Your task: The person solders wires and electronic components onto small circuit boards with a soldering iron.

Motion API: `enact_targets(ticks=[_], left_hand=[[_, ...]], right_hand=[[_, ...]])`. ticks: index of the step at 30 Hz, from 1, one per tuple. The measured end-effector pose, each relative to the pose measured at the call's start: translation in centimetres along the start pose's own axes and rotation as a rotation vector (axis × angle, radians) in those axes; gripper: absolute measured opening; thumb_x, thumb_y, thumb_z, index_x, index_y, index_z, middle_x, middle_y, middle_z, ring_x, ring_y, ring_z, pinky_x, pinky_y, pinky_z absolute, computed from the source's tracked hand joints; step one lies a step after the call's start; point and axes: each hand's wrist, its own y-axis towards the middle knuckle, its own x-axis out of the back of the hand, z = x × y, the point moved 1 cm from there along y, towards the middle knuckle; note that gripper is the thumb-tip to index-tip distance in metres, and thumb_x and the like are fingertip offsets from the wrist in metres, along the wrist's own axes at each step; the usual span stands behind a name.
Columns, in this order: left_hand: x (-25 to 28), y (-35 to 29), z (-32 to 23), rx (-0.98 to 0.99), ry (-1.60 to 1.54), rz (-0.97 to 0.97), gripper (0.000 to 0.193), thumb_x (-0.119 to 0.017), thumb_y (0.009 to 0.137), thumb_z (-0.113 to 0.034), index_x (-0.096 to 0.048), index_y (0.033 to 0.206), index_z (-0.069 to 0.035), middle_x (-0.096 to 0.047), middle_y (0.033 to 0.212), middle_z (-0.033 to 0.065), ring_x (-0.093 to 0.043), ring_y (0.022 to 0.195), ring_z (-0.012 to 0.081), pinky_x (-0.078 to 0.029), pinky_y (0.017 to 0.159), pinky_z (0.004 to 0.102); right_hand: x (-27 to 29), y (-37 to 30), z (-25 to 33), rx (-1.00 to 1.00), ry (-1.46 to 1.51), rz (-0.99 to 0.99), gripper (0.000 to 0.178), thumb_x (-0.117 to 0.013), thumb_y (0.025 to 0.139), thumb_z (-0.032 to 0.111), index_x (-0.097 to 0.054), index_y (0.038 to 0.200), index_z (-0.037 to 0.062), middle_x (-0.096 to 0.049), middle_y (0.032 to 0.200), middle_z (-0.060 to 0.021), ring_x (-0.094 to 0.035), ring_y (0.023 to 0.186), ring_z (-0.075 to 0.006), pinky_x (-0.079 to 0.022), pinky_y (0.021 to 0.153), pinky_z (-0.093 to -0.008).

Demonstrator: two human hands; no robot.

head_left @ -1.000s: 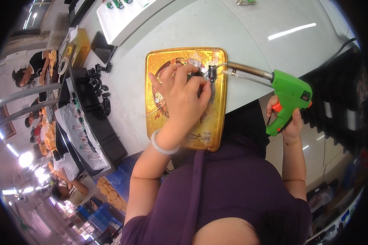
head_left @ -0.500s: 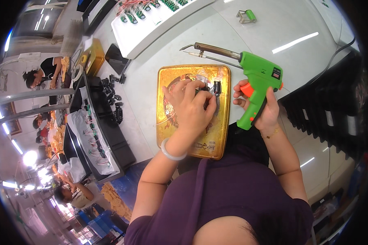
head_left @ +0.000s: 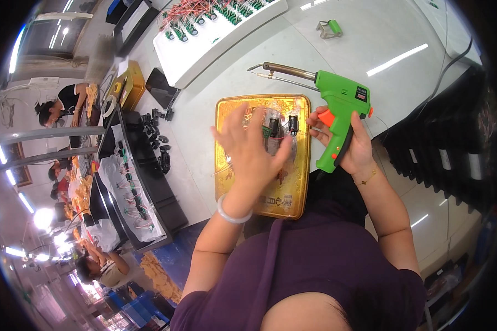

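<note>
My left hand hovers over a gold tin lid with its fingers spread, slightly blurred, and holds nothing. Beside its fingertips lie two small black parts on the lid, one black part at the right and another black part nearer the hand. A bit of green circuit board with thin wires shows next to them, partly hidden by the fingers. My right hand grips the handle of a green soldering gun, fingers near its orange trigger. The gun's tip points left, above the lid's far edge.
A white tray of green boards with red wires stands at the far left. Nearer left are a black tray of wired boards and loose black parts. A green solder spool stands far back. Black racks line the right; co-workers sit left.
My left hand has come away from the small parts, its fingers now spread where they were pinched together. The soldering gun has shifted slightly left and stays in my right hand.
</note>
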Motion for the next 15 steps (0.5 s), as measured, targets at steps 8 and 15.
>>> enact_targets(ticks=[8, 15], left_hand=[[1.3, 0.2, 1.9, -0.146, -0.253, 0.155, 0.019, -0.071, 0.064, -0.008, -0.055, 0.074, -0.006, -0.056, 0.093, 0.0071, -0.048, 0.102, 0.0312, -0.030, 0.090, 0.0485], [0.5, -1.7, 2.5, -0.076, -0.699, 0.038, 0.017, -0.063, 0.070, 0.002, -0.053, 0.084, -0.002, -0.060, 0.094, 0.0104, -0.056, 0.098, 0.0298, -0.041, 0.089, 0.0406]], right_hand=[[-0.4, 0.2, 0.1, -0.030, -0.076, 0.006, 0.050, -0.033, 0.093, 0.042, -0.040, 0.123, 0.0020, -0.046, 0.120, -0.0123, -0.045, 0.115, -0.0294, -0.033, 0.099, -0.0405], [0.8, 0.1, -0.3, -0.035, -0.090, 0.036, 0.051, -0.033, 0.093, 0.041, -0.037, 0.124, 0.0005, -0.044, 0.120, -0.0146, -0.044, 0.115, -0.0349, -0.029, 0.103, -0.0456]])
